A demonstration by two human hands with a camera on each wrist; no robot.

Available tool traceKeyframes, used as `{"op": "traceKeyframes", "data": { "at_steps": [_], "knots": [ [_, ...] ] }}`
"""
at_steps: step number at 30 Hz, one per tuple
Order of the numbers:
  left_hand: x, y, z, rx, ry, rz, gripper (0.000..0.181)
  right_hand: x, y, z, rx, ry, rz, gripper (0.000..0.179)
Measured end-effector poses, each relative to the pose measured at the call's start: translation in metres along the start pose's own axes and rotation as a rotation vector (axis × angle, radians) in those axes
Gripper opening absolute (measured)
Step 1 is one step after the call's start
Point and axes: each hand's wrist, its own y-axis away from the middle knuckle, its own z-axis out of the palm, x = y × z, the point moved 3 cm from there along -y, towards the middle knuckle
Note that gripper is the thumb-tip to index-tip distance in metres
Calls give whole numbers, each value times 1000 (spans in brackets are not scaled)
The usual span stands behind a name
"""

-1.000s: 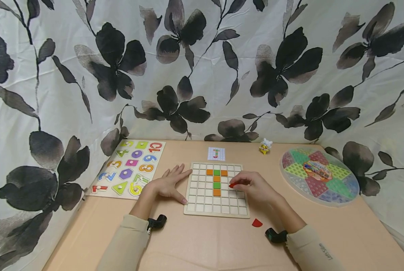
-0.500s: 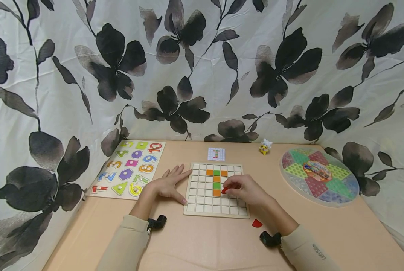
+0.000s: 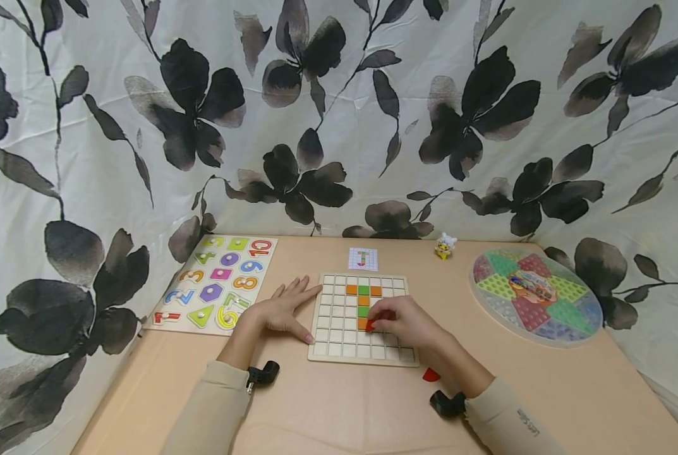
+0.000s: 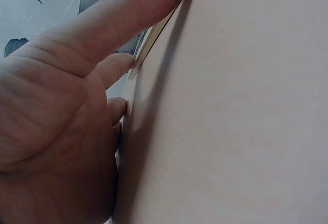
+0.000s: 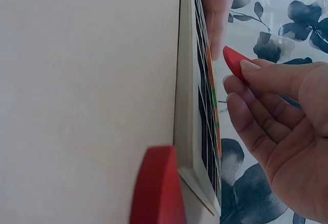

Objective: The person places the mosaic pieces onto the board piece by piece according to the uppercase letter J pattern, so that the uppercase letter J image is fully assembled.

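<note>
A white grid board (image 3: 339,351) lies on the table, with orange and green squares (image 3: 364,301) set in a T-like column. My right hand (image 3: 408,322) is over the board's right half, pinching a small red piece (image 5: 237,62) between thumb and fingertips, near the lowest orange square (image 3: 363,323). In the right wrist view that piece is held clear of the board's surface. My left hand (image 3: 280,311) lies spread at the board's left edge, thumb and fingertip touching its frame. A second red piece, fan-shaped (image 3: 431,375), lies on the table by the board's lower right corner.
A small pattern card (image 3: 363,258) lies behind the board. A number puzzle board (image 3: 210,292) is at the left, a round patterned disc (image 3: 563,284) at the right. A small yellow and white figurine (image 3: 445,246) stands at the back. Floral cloth (image 3: 390,126) hangs behind the table.
My right hand has moved left across the board and slightly toward me, carrying the red piece to beside the lowest orange square. My left hand has stayed in place.
</note>
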Motion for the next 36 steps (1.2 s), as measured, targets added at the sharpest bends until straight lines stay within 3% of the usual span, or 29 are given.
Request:
{"op": "traceKeyframes", "data": {
  "at_steps": [9, 18, 28, 36],
  "knots": [
    [-1, 0, 1, 0, -5, 3, 124, -3, -7, 11, -45, 111, -65, 10],
    [1, 0, 0, -3, 5, 4, 123, -8, -11, 16, -92, 126, -11, 10],
    [3, 2, -1, -2, 2, 9, 123, -8, -9, 18, -127, 112, -22, 15],
    [1, 0, 0, 1, -9, 3, 124, -9, -7, 18, -142, 192, -21, 19]
  ]
}}
